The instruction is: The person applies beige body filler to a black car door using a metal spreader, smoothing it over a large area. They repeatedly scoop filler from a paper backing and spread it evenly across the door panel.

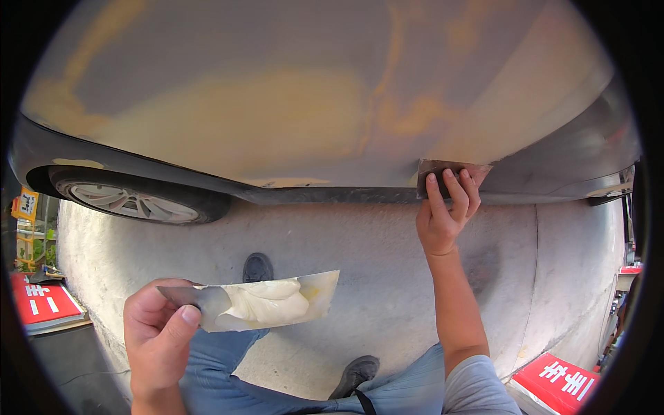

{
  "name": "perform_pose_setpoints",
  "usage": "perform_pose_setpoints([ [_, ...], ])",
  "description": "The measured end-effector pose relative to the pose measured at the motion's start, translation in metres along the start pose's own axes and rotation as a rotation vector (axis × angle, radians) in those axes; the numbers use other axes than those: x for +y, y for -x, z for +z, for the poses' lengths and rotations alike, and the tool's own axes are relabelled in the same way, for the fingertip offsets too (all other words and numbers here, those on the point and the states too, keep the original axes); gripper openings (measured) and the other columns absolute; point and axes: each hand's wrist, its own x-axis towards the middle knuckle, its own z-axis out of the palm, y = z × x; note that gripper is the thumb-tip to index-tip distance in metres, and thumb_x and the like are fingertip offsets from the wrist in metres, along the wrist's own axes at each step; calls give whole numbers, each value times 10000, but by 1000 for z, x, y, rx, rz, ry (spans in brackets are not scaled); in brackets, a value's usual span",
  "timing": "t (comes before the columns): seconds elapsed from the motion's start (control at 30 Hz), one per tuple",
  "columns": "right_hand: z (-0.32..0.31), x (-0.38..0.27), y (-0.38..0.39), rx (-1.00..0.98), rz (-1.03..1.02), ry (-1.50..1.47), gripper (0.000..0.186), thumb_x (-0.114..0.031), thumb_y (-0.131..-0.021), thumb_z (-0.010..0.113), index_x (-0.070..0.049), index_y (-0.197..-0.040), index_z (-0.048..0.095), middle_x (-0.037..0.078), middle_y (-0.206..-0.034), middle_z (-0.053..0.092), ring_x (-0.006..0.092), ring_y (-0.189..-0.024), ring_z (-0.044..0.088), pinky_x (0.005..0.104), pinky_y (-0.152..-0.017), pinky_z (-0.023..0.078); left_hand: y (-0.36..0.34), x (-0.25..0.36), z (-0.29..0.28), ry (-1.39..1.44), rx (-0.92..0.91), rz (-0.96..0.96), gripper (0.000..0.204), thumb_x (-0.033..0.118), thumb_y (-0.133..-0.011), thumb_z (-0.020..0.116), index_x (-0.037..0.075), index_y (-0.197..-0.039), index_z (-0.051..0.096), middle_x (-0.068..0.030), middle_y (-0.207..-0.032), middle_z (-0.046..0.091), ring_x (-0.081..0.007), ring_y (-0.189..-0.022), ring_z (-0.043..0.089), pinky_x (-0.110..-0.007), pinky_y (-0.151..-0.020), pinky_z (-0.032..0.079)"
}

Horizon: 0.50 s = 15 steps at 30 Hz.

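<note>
My left hand (162, 332) pinches one end of a flat metal plate (324, 294) between thumb and fingers, at the lower left. A thick heap of cream-coloured body filler (270, 304) lies on that plate. Up at the right, my right hand (453, 207) grips a thin rectangular spreader (432, 168), fingers spread over its face. The spreader lies against the lower edge of the car's body panel (277, 104), which is grey with yellowish filler patches. Any filler under the spreader is hidden.
A car wheel (131, 200) with silver spokes stands at the left under the dark sill. Below is a pale concrete floor (332, 242) with my two dark shoes (258, 267) on it. Red signboards (45, 304) lie at the left and lower right (553, 380).
</note>
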Motion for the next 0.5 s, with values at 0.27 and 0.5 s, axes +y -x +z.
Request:
perform_pose_setpoints([
  [0.27,23,4,61,-34,17,-34,342,15,-859,728,-151,-1136,839,45,-1361,666,348,-1342,545,530,-1105,443,9,-9,-7,-34,7,14,299,129,-935,778,-61,-1142,675,-86,-981,739,-120,-835,646,-260,-750,506],
  [0.5,20,-5,92,-140,45,-19,378,-6,-814,725,-151,-1149,823,42,-1334,682,338,-1307,573,533,-1088,445,19,-13,-4,-31,8,-14,301,111,-948,766,-64,-1175,671,-71,-1002,729,-117,-852,648,-263,-752,511],
])
